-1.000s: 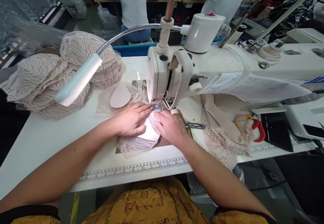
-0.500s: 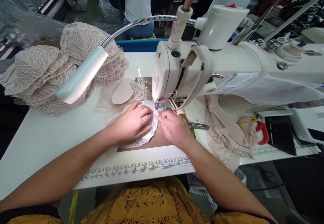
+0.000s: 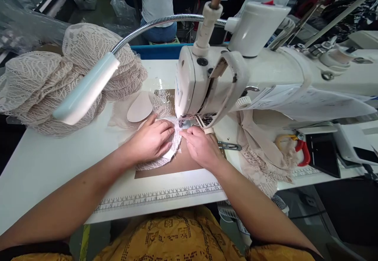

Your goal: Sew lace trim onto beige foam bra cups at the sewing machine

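Observation:
A white lace piece [image 3: 175,150] with a smooth pale layer on it lies under the needle area of the white sewing machine [image 3: 191,84]. My left hand [image 3: 153,138] rests on top of it, fingers spread a little and pressing it down. My right hand [image 3: 201,145] is at the lace's right edge, its fingers curled and the index fingertip touching the edge; whether it pinches any fabric is too small to tell. Beneath lies a brown plate [image 3: 189,162]. Behind my left hand sits a smooth beige oval pad [image 3: 140,106] on sheer fabric.
Stacked lace cups [image 3: 38,84] fill the back left, under a lamp [image 3: 85,89]. To the right are a metal tool [image 3: 229,146], beige lace fabric [image 3: 260,158], red-handled scissors [image 3: 303,152] and a black phone-like device [image 3: 322,154]. A person [image 3: 156,5] sits beyond the table.
The lace piece has turned slightly and shifted at the needle, with both hands staying by it. The whole view has slid a little to the left.

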Motion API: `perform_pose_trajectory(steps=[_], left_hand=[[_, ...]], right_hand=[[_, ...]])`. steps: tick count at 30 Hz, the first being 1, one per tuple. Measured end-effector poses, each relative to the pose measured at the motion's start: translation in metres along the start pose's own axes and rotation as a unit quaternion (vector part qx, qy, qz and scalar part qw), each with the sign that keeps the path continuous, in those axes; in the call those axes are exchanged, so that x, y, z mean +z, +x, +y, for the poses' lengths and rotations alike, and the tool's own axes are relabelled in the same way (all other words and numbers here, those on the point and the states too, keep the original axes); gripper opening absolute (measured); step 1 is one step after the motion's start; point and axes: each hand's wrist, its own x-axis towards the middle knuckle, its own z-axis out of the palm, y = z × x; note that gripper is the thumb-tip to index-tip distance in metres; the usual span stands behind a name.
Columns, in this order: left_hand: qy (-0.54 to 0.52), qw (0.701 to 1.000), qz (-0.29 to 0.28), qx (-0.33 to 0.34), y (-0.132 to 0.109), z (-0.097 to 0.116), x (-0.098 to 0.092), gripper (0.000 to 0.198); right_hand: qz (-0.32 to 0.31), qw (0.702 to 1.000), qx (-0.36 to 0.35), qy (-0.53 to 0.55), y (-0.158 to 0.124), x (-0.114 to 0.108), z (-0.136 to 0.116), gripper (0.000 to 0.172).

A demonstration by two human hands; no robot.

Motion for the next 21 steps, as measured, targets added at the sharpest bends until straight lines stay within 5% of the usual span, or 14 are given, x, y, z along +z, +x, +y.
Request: perform_pose_trajectory(steps=[9, 21], left_hand=[[0.012, 0.999, -0.008, 0.04, 0.002, 0.012, 0.005, 0.038], [0.007, 0.999, -0.036, 0.037, -0.004, 0.002, 0.007, 0.044]], right_hand=[[0.015, 0.998, 0.051, -0.045, 0.0, 0.0, -0.001, 0.039], [0.009, 1.0, 0.0, -0.01, 0.0, 0.003, -0.001, 0.035]])
